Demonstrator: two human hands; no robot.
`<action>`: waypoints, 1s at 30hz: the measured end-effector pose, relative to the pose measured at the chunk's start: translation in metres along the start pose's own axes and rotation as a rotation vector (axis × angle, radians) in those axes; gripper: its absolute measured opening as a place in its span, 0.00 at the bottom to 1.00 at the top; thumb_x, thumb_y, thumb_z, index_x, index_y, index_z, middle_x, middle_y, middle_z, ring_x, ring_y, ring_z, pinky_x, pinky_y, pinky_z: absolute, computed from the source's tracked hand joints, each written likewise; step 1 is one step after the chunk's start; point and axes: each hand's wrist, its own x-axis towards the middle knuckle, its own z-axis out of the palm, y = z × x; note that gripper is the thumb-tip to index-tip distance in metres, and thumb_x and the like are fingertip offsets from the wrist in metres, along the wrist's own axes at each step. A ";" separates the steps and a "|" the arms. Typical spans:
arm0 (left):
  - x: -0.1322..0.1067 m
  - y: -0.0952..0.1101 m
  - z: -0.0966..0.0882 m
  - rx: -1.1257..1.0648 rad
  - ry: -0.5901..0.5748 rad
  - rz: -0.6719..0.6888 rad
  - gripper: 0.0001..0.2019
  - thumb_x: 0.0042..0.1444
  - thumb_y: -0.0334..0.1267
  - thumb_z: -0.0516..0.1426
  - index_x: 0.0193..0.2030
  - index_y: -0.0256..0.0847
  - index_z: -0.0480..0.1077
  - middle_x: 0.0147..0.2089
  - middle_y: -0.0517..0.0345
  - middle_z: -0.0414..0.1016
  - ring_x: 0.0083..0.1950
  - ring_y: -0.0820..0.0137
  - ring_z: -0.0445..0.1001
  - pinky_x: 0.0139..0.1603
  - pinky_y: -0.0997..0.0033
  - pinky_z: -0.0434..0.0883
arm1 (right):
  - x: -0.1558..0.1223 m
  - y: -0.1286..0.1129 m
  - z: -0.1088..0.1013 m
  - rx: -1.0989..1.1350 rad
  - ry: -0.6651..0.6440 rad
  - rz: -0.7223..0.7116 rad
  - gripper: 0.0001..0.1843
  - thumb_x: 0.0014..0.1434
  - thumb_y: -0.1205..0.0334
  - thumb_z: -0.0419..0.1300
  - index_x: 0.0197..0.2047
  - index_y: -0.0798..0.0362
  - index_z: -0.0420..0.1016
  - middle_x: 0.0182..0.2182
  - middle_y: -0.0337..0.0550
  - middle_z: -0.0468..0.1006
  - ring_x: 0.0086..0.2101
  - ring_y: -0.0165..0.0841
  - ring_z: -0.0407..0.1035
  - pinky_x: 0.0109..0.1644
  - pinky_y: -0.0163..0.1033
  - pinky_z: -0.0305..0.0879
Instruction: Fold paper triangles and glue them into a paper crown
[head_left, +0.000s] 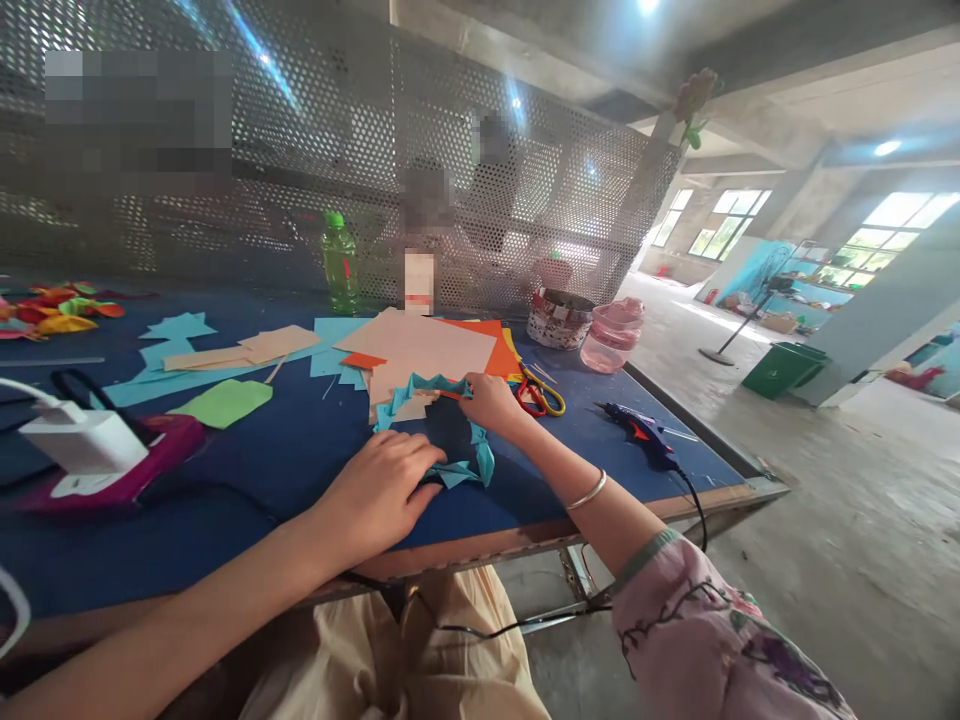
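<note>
A teal paper strip (480, 452), folded into a ring-like loop, lies on the blue table (262, 470) in front of me. My left hand (379, 490) rests flat on the near part of the strip, fingers stretched toward it. My right hand (491, 402) pinches the far top edge of the same strip, beside a stack of peach and orange paper sheets (420, 345).
Scissors with red and yellow handles (538, 393) lie just right of my right hand. A blue glue gun (641, 430) sits near the table's right edge. A tin (559, 318), a pink jar (613, 333), a green bottle (340, 262), paper scraps and a white charger (82, 438) are around.
</note>
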 end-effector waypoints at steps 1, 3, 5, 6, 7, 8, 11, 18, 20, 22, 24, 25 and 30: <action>0.001 0.003 0.001 -0.014 0.006 0.001 0.09 0.60 0.34 0.57 0.46 0.39 0.73 0.43 0.52 0.75 0.47 0.58 0.72 0.52 0.55 0.66 | 0.000 0.000 0.000 0.003 0.000 -0.003 0.13 0.56 0.68 0.54 0.44 0.56 0.75 0.41 0.52 0.81 0.43 0.40 0.74 0.42 0.36 0.63; 0.003 0.007 0.003 -0.037 0.023 0.002 0.07 0.61 0.36 0.56 0.44 0.39 0.73 0.44 0.52 0.75 0.47 0.59 0.72 0.51 0.56 0.67 | 0.000 0.001 0.000 0.012 0.001 -0.011 0.13 0.56 0.68 0.54 0.43 0.55 0.76 0.41 0.51 0.81 0.43 0.40 0.74 0.42 0.36 0.63; 0.006 0.010 0.005 -0.052 0.024 0.007 0.07 0.62 0.36 0.55 0.40 0.38 0.73 0.45 0.52 0.74 0.46 0.60 0.72 0.49 0.58 0.68 | 0.000 0.003 0.000 0.024 0.005 -0.022 0.13 0.56 0.68 0.54 0.43 0.55 0.76 0.42 0.50 0.80 0.44 0.39 0.74 0.43 0.36 0.63; 0.007 0.011 0.006 -0.059 0.011 0.012 0.06 0.63 0.36 0.55 0.39 0.38 0.73 0.44 0.52 0.73 0.45 0.60 0.72 0.48 0.59 0.68 | 0.001 0.004 0.000 0.030 0.007 -0.025 0.13 0.56 0.68 0.54 0.43 0.54 0.76 0.43 0.50 0.80 0.44 0.39 0.74 0.43 0.36 0.63; 0.008 0.012 0.007 -0.064 -0.004 0.014 0.06 0.63 0.36 0.55 0.38 0.38 0.72 0.43 0.53 0.74 0.44 0.61 0.72 0.46 0.60 0.69 | 0.000 0.006 0.001 0.037 0.011 -0.028 0.14 0.56 0.67 0.55 0.44 0.54 0.76 0.43 0.50 0.80 0.45 0.39 0.73 0.44 0.36 0.64; 0.009 0.012 0.007 -0.068 -0.019 0.012 0.06 0.63 0.35 0.55 0.38 0.39 0.72 0.41 0.53 0.74 0.43 0.61 0.73 0.45 0.60 0.69 | 0.000 0.008 0.001 0.045 0.016 -0.031 0.14 0.57 0.66 0.55 0.46 0.54 0.75 0.44 0.50 0.79 0.45 0.40 0.73 0.44 0.37 0.64; 0.009 0.013 0.006 -0.083 -0.041 -0.004 0.07 0.63 0.36 0.55 0.37 0.39 0.73 0.39 0.54 0.74 0.42 0.61 0.73 0.45 0.61 0.69 | -0.001 0.014 0.003 0.074 0.029 -0.052 0.17 0.58 0.61 0.57 0.50 0.54 0.74 0.44 0.51 0.78 0.45 0.42 0.73 0.45 0.40 0.65; 0.009 0.012 0.002 -0.126 -0.056 -0.036 0.07 0.62 0.37 0.55 0.37 0.40 0.74 0.39 0.55 0.75 0.43 0.62 0.74 0.45 0.63 0.68 | -0.006 0.033 -0.010 0.193 0.114 -0.255 0.19 0.68 0.66 0.44 0.56 0.53 0.68 0.51 0.50 0.72 0.49 0.34 0.69 0.53 0.40 0.63; 0.008 0.012 0.001 -0.123 -0.061 -0.044 0.07 0.62 0.37 0.55 0.35 0.40 0.73 0.38 0.56 0.74 0.42 0.63 0.74 0.44 0.64 0.68 | -0.010 0.043 -0.018 0.225 0.122 -0.403 0.24 0.61 0.78 0.44 0.55 0.52 0.69 0.53 0.48 0.69 0.53 0.31 0.65 0.58 0.38 0.61; 0.008 0.012 0.001 -0.127 -0.066 -0.052 0.07 0.62 0.37 0.55 0.35 0.40 0.73 0.38 0.56 0.74 0.42 0.63 0.73 0.43 0.65 0.67 | -0.015 0.053 -0.025 0.240 0.083 -0.595 0.30 0.51 0.84 0.46 0.51 0.52 0.73 0.55 0.48 0.66 0.57 0.34 0.62 0.60 0.41 0.59; 0.008 0.012 0.001 -0.141 -0.070 -0.056 0.07 0.62 0.37 0.55 0.35 0.40 0.72 0.39 0.57 0.74 0.42 0.64 0.73 0.43 0.65 0.67 | -0.021 0.062 -0.029 0.201 -0.010 -0.708 0.32 0.45 0.85 0.48 0.48 0.51 0.76 0.58 0.49 0.62 0.59 0.39 0.59 0.61 0.47 0.59; 0.008 0.012 0.001 -0.148 -0.071 -0.059 0.07 0.62 0.37 0.55 0.35 0.40 0.72 0.39 0.57 0.74 0.42 0.64 0.73 0.42 0.66 0.67 | -0.024 0.065 -0.030 0.169 -0.061 -0.728 0.33 0.44 0.85 0.49 0.47 0.50 0.76 0.61 0.48 0.60 0.60 0.41 0.57 0.61 0.50 0.58; 0.007 0.010 0.000 -0.119 -0.080 -0.072 0.07 0.63 0.38 0.54 0.36 0.40 0.73 0.39 0.57 0.74 0.42 0.63 0.73 0.43 0.65 0.66 | -0.031 0.073 -0.026 0.085 -0.162 -0.748 0.25 0.48 0.80 0.57 0.46 0.48 0.79 0.64 0.47 0.57 0.63 0.46 0.54 0.64 0.56 0.52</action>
